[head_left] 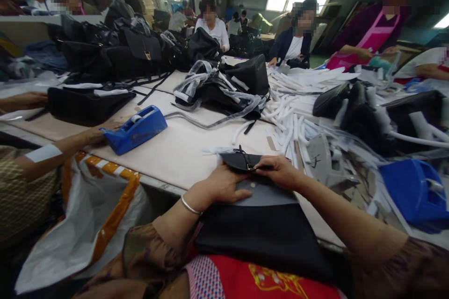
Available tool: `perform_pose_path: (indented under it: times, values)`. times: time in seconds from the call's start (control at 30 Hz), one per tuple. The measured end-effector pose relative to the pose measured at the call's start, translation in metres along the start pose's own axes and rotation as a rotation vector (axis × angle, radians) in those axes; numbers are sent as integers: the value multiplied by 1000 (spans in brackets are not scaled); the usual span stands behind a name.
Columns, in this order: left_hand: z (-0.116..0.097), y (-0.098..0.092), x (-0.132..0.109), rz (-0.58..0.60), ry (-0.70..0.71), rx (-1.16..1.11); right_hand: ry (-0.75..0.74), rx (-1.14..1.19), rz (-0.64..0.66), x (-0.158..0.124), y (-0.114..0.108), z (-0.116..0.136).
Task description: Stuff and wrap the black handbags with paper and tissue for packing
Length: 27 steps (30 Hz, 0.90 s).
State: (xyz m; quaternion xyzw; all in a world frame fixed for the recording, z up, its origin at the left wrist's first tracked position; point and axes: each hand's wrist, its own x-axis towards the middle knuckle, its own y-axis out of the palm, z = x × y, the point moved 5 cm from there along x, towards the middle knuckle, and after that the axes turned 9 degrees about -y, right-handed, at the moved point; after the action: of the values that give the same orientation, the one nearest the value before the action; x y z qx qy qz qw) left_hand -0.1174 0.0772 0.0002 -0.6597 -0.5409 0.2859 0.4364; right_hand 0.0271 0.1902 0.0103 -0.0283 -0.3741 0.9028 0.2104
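Observation:
A black bag [259,236] rests between my lap and the table's front edge, its flap lifted so a grey inner panel with a small round stud shows. My right hand [278,172] pinches the flap [238,161] near its metal clasp. Flat against the bag under the raised flap lies my left hand [228,184], thumb stretched out over the grey panel; its other fingers are partly hidden by the flap. A strip of white wrapping [213,150] sticks out at the flap's left end.
A blue tape dispenser [136,128] stands to the left, beside a co-worker's arm [59,149] and another black bag [87,105]. Black bags with wrapped straps [220,88] lie ahead. White foam tubes [284,117] and a second blue dispenser [414,191] are at right. A white sack [77,215] hangs at left.

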Motion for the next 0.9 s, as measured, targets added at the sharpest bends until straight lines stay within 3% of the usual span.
perform_pose_path:
  times: [0.1, 0.27, 0.37, 0.6, 0.9]
  values:
    - [8, -1, -15, -98, -117, -30, 23, 2, 20, -5, 2, 1]
    - [31, 8, -42, -360, -499, -157, 57, -117, 107, -11, 9, 15]
    - [40, 18, -48, -370, -647, -196, 57, -172, 131, -13, 14, 23]
    - [42, 22, -47, -316, -687, -239, 39, -287, 172, -17, 22, 34]
    - [44, 24, -54, -255, -584, -268, -77, -490, 250, -26, 38, 46]
